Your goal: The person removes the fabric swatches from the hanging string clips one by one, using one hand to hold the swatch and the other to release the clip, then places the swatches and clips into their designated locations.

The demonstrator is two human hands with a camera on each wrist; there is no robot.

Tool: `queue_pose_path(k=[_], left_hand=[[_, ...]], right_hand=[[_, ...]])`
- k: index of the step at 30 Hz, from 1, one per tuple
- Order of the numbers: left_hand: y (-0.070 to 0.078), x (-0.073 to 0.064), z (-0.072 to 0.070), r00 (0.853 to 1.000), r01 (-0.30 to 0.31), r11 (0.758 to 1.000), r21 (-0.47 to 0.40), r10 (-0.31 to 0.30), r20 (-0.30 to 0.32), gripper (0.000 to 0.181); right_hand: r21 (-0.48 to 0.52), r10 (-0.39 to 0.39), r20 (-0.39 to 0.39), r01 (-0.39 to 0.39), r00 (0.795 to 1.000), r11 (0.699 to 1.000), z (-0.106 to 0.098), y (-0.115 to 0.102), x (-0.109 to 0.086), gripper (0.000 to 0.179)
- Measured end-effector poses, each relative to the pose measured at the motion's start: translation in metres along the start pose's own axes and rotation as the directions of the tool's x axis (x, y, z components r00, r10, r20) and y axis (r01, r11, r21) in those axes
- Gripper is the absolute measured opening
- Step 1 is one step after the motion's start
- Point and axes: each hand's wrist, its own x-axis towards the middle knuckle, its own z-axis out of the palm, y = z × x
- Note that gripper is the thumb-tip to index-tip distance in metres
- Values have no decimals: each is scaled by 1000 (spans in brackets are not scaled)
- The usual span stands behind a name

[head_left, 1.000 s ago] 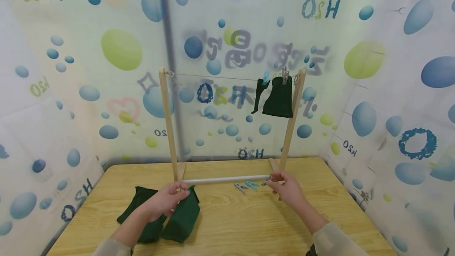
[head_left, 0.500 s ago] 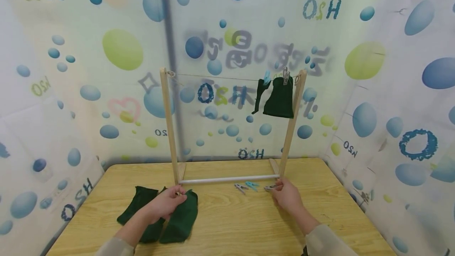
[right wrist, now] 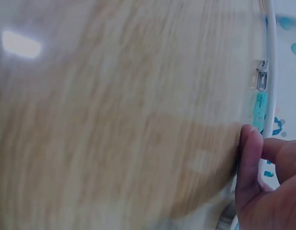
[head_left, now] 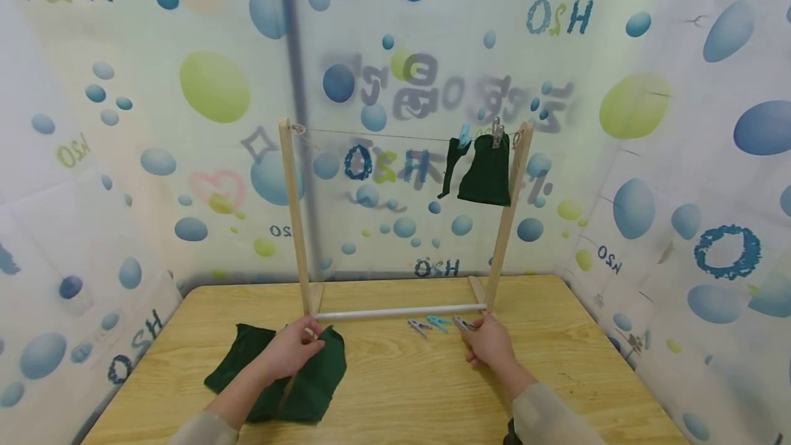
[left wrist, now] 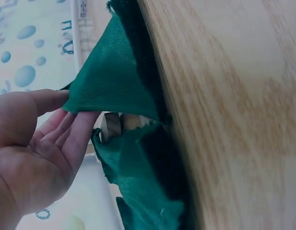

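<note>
My left hand [head_left: 290,352] pinches the upper corner of a dark green cloth piece [head_left: 320,380] between thumb and fingers; in the left wrist view the cloth [left wrist: 114,76] slopes from the fingertips to the tabletop. A second green cloth [head_left: 237,359] lies beside it, partly behind the hand. My right hand [head_left: 488,342] pinches one end of a grey clothespin [head_left: 463,323], low over the table; in the right wrist view the fingertips hide it. To its left lie a light blue clothespin [head_left: 439,323] and another grey clothespin [head_left: 419,327].
A wooden frame with two posts [head_left: 293,218] and a white bottom bar [head_left: 398,311] stands on the wooden table [head_left: 408,390]. From its string [head_left: 377,133], near the right post, hang two green pieces [head_left: 485,174] under a blue and a grey clothespin. A printed curtain surrounds the table.
My right hand shifts right and down with the grey clothespin, then slightly back left, and the pin's free end now shows. The cloth in my left hand lowers slightly, then stays nearly still.
</note>
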Motion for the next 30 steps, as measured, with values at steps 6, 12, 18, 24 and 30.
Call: queue_pose_path(k=[6,12,18,24,30], left_hand=[[-4,3,-5,998,-63,993,97,62,7,21],[-15,5,-9,985,-158,978,135,147,88,20],[-14,1,-5,961,-145,959,244,78,264,47],[11,-16,7,963,35,913,406,-140,232,62],[14,-22,14,966,71,858,509,-186,178,65]], right_hand=[[6,28,0,-28,1000,1000,2,4,5,35],[22,-2,22,2,1000,1000,4,8,9,39],[37,7,30,-8,1000,999,3,8,7,40],[14,9,28,-9,1000,1000,3,8,8,41],[-4,-6,25,6,1000,1000,4,9,7,39]])
